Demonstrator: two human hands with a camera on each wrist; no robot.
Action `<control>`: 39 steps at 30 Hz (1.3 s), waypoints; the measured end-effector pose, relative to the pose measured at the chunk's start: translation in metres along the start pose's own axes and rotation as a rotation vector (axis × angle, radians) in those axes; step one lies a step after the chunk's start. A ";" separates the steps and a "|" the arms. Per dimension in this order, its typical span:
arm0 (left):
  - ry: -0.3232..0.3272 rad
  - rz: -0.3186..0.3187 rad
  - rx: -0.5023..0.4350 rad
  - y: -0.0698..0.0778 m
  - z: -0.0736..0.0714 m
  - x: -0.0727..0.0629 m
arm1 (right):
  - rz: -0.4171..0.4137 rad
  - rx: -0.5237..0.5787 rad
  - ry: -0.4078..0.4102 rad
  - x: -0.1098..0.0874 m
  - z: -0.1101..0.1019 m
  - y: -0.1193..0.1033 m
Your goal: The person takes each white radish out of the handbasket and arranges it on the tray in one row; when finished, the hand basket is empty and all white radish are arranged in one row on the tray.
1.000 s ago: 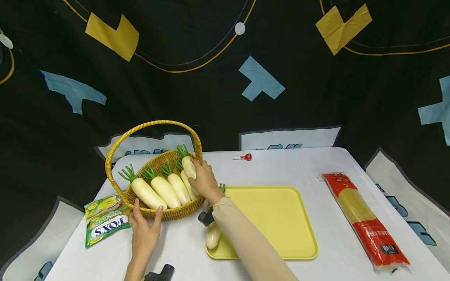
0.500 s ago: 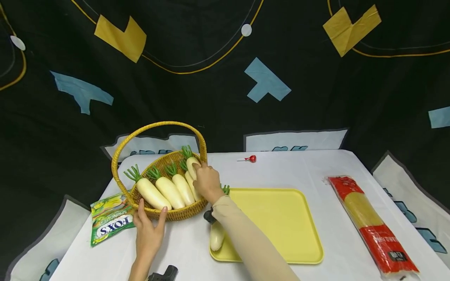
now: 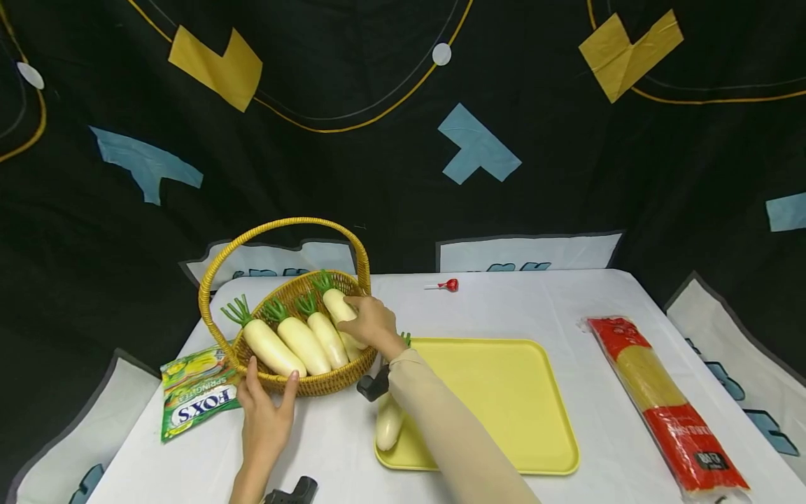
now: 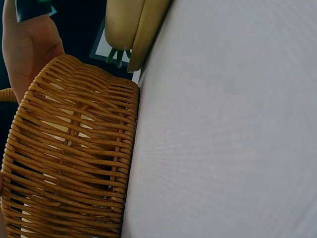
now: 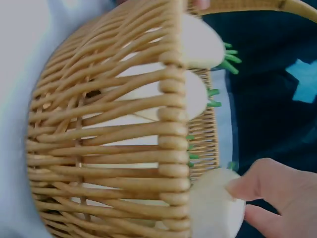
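A wicker basket (image 3: 330, 380) with a tall arched handle stands at the left of the table, holding several white radishes (image 3: 301, 344) with green tops. My right hand (image 3: 373, 323) pinches the rightmost radish (image 3: 338, 305), which leans over another inside the basket. In the right wrist view, thumb and finger touch that radish (image 5: 215, 206) beside the rim. My left hand (image 3: 267, 418) rests against the basket's near side, its thumb and fingers spread along the rim. The left wrist view shows mostly the woven wall (image 4: 74, 148); the left fingertips are largely out of sight there.
One more radish (image 3: 388, 425) lies on the left edge of a yellow tray (image 3: 491, 406), partly behind my right sleeve. A green FOX'S bag (image 3: 198, 395) lies left of the basket. A red lollipop (image 3: 451, 285) is at the back, a red-and-yellow packet (image 3: 667, 406) at the right.
The right hand has lowered the rightmost radish further into the basket, its green top shifting left and down. The left hand stays at the rim. The head view has shifted slightly.
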State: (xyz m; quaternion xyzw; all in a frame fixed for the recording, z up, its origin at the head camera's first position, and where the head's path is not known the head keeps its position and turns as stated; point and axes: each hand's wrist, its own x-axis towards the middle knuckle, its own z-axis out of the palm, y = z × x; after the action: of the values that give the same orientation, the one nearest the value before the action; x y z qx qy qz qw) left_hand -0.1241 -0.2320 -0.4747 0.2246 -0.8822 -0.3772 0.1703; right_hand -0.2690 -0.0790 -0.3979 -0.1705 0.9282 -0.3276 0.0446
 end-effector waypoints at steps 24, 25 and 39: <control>-0.001 0.000 -0.020 0.000 0.000 0.001 | -0.038 0.838 -0.151 -0.033 -0.033 0.041; -0.002 -0.001 -0.023 0.000 0.000 0.000 | -0.040 0.849 -0.158 -0.037 -0.035 0.044; -0.014 0.011 -0.027 0.000 0.000 0.001 | -0.021 0.943 -0.242 -0.106 -0.049 0.091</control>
State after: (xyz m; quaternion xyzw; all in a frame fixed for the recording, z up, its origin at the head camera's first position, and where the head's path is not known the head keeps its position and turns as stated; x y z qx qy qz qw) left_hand -0.1248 -0.2327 -0.4744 0.2149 -0.8794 -0.3898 0.1690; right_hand -0.2053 0.0523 -0.4194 -0.1779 0.6651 -0.6906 0.2215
